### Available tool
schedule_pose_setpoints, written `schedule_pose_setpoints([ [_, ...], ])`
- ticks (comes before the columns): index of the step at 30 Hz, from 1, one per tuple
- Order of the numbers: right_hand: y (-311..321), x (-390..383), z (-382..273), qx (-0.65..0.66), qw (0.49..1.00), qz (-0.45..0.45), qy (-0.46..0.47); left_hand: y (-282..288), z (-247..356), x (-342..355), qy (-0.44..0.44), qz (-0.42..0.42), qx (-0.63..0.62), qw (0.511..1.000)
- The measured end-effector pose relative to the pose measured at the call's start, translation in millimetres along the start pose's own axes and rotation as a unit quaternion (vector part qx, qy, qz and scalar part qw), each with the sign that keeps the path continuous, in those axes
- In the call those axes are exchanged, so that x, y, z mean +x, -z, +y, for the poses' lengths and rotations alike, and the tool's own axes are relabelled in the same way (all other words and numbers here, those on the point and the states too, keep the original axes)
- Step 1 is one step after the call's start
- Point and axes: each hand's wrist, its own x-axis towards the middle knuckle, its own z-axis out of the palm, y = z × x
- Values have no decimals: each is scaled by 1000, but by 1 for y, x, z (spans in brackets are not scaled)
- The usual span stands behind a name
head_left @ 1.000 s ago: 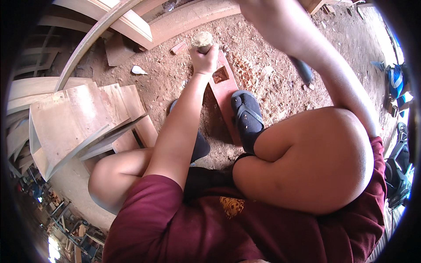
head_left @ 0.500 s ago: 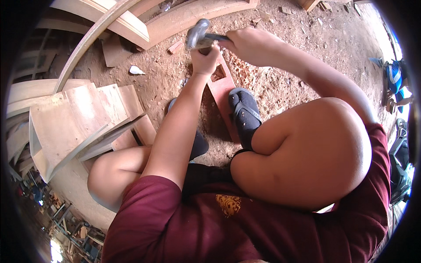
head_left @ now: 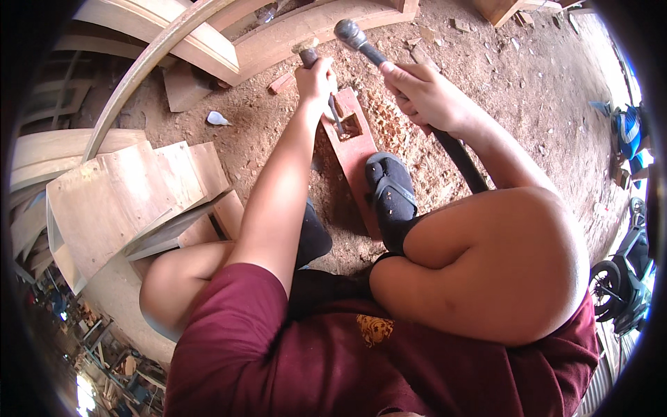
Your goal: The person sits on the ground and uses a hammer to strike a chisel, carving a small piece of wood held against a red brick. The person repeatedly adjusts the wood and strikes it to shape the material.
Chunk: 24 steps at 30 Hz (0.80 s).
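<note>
The left hand (head_left: 316, 83) wraps its grip round a chisel (head_left: 309, 58), seemingly steadying the blade (head_left: 336, 117) at the hole (head_left: 353, 126) of the reddish board (head_left: 356, 161); the right hand (head_left: 422, 97) holds a hammer (head_left: 372, 54), head (head_left: 348, 32) apart from the chisel. A sandalled foot (head_left: 390, 184) overlaps the board on the ground (head_left: 542, 104), apparently pinning it.

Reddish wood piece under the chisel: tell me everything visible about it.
The reddish wood piece is a long, straight-edged bar, lying on the littered ground and slanting away from the person, slightly leftward. Near its far end is a roughly rectangular recess, darker inside; its depth can't be judged. The blade of the chisel reaches into that recess. The right foot overlaps its right edge; whether it presses down is unclear. Wood chips lie along its right side.
</note>
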Motion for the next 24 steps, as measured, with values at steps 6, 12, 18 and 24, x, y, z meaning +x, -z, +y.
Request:
schedule_pose_setpoints([
  [6, 12, -8, -10, 8, 997, 77, 23, -9, -9, -35, -184, -10, 34, 982],
  [12, 9, -21, -17, 67, 994, 64, 59, -18, -9, -52, -138, -36, -7, 990],
  [18, 8, -25, -20, 60, 994, 69, 57, -4, 13, -41, -145, -12, -138, 980],
  [24, 8, -21, -18, 55, 995, 66, 52, -18, -4, -50, -204, -29, -42, 978],
])
